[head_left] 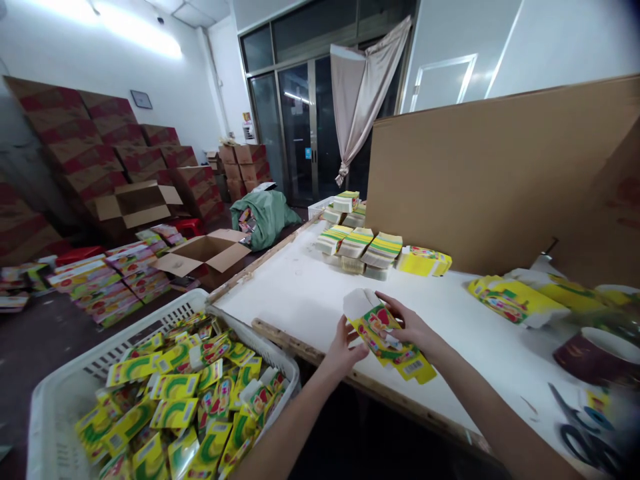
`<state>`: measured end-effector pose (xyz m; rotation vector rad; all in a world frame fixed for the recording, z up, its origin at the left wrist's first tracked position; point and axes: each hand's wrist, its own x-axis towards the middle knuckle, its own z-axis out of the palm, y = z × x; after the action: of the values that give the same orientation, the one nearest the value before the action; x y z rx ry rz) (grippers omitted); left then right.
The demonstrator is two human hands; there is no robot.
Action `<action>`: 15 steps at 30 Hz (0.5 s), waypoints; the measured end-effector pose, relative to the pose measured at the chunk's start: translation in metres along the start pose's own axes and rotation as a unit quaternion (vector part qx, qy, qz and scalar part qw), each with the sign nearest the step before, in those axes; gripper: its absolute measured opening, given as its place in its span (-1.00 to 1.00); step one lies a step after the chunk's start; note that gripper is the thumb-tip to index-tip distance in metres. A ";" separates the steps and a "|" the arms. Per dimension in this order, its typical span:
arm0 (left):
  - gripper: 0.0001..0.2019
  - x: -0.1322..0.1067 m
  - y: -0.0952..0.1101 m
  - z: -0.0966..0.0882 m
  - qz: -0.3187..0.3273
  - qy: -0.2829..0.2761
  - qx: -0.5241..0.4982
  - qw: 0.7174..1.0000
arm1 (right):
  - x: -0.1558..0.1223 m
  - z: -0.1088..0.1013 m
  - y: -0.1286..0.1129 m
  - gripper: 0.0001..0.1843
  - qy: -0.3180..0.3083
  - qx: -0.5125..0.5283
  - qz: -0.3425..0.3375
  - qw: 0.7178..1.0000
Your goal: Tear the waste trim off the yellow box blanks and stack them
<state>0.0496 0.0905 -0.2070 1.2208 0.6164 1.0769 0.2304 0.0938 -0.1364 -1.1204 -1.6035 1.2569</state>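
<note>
Both hands hold one yellow printed carton (pixel 376 325) over the table's front edge. It is tilted, with white flaps standing open at its upper left and a yellow flap sticking out at the lower right. My left hand (pixel 341 352) grips the carton's left side, thumb in front. From the right, my right hand (pixel 411 328) curls over it, fingertips on the printed face and near the upper edge. A small pale patch shows at the right fingertips; I cannot make out what it is. Below left, a white plastic basket (pixel 43 413) holds many small yellow-green packs (pixel 173 387).
Stacks of flat cartons (pixel 357 243) lie on the white table (pixel 300 293) before a tall cardboard sheet (pixel 480 180). Rightward are yellow bags (pixel 515 300), a dark tape roll (pixel 595 357) and scissors (pixel 583 427). Open boxes (pixel 205 257) and a green sack (pixel 270 217) stand on the floor.
</note>
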 end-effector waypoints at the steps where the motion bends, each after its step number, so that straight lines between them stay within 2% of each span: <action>1: -0.17 0.000 0.001 0.007 0.020 0.003 -0.047 0.999 | -0.002 0.005 0.000 -0.08 -0.006 0.036 0.011 0.999; 4: -0.29 -0.004 0.007 0.025 0.040 0.036 -0.146 0.988 | -0.005 0.019 0.002 -0.04 -0.006 0.101 0.038 0.994; 8: -0.41 -0.016 0.017 0.035 0.019 0.075 -0.199 0.977 | -0.006 0.033 0.002 -0.08 0.005 0.132 0.069 0.989; 12: -0.53 -0.027 0.023 0.031 -0.013 0.084 -0.243 0.966 | -0.014 0.041 -0.006 -0.15 0.010 0.104 0.087 0.991; 15: -0.55 -0.038 0.022 0.021 -0.041 0.094 -0.299 0.949 | -0.026 0.043 -0.019 -0.17 -0.005 0.075 0.068 0.995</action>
<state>0.0446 0.0463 -0.1860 0.5663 0.4302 1.2030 0.1944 0.0550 -0.1274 -1.1463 -1.4332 1.4483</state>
